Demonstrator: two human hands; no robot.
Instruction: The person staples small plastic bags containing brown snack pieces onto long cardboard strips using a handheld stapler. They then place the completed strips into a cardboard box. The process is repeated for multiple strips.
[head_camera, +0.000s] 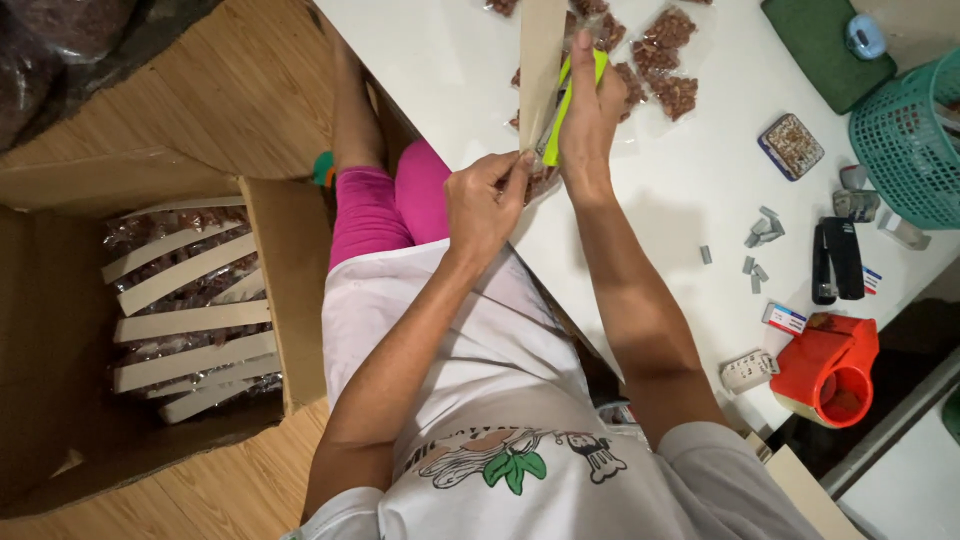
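Note:
My left hand (487, 203) pinches the near end of a clear bag of brown nuts topped by a long beige card strip (540, 60). My right hand (588, 112) grips a lime-green stapler (566, 105) against the strip, at the edge of the white table (700, 200). Part of the bag is hidden behind my hands. Several filled clear bags of nuts (672, 62) lie on the table just beyond my right hand.
An open cardboard box (190, 300) on the wooden floor at my left holds several finished bags with beige strips. On the table to the right are a black stapler (836, 258), loose staple blocks (760, 235), a red tape dispenser (828, 368), a teal basket (905, 140) and a small tin (791, 146).

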